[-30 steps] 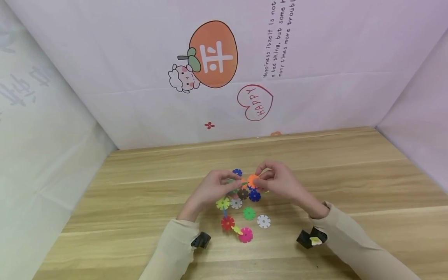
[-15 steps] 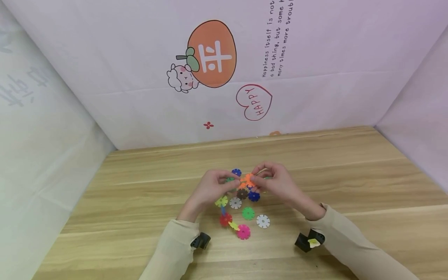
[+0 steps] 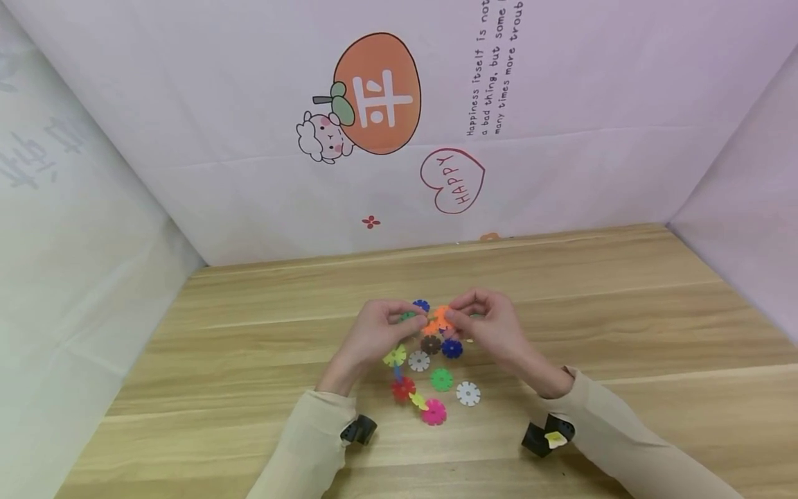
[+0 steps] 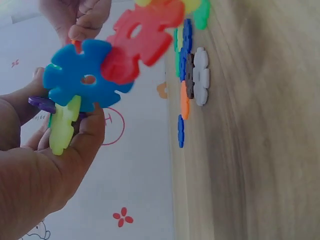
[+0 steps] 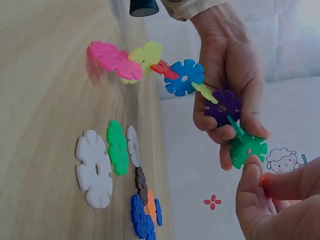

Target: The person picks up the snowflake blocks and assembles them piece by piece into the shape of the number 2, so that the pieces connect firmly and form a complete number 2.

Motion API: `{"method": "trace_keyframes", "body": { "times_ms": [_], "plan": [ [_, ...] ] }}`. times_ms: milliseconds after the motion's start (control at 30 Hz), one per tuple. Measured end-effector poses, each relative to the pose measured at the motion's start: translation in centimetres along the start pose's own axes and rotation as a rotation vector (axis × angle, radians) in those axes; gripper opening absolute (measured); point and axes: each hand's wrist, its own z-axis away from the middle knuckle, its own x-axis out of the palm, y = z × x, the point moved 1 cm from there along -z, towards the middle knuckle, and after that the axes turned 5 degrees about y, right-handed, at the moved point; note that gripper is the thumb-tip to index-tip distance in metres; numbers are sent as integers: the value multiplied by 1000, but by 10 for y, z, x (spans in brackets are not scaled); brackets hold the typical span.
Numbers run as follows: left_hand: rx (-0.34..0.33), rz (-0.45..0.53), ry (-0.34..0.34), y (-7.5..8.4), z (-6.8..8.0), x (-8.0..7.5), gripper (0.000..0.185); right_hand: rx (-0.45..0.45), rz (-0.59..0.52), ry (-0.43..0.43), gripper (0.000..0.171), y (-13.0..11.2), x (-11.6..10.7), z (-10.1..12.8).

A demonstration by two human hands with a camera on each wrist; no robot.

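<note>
Over the table, my left hand (image 3: 379, 336) holds a chain of notched plastic snowflake discs. Purple (image 5: 222, 107) and green (image 5: 248, 151) discs lie at its fingers. From there the chain runs down through yellow (image 4: 64, 127), blue (image 4: 67, 70), red (image 4: 155, 37) and another yellow disc (image 5: 146, 57) to a pink disc (image 5: 116, 61) at the low end. My right hand (image 3: 492, 329) pinches an orange disc (image 3: 443, 315) between thumb and fingers, close against the green disc's edge. In the right wrist view its fingers mostly hide the orange disc.
Loose discs lie on the wooden table (image 3: 249, 388) below the hands: white (image 3: 468, 394), green (image 3: 442, 380), grey (image 3: 419, 361), brown (image 3: 431, 344) and several blue ones (image 3: 451, 348). A printed white cloth wall (image 3: 262, 201) stands behind the table.
The right hand has shifted slightly left, bringing the orange disc closer to the left hand's fingertips. The hanging chain has risen a little, its pink end moving up and left.
</note>
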Motion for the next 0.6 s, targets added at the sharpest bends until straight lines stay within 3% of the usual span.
{"method": "trace_keyframes", "body": {
  "times_ms": [300, 600],
  "plan": [
    [18, 28, -50, 0, -1, 2, 17, 27, -3, -42, 15, -2, -5, -3],
    [76, 14, -41, 1, -1, 8, 15, 52, -19, -41, 17, -1, -4, -1]
  ]
}}
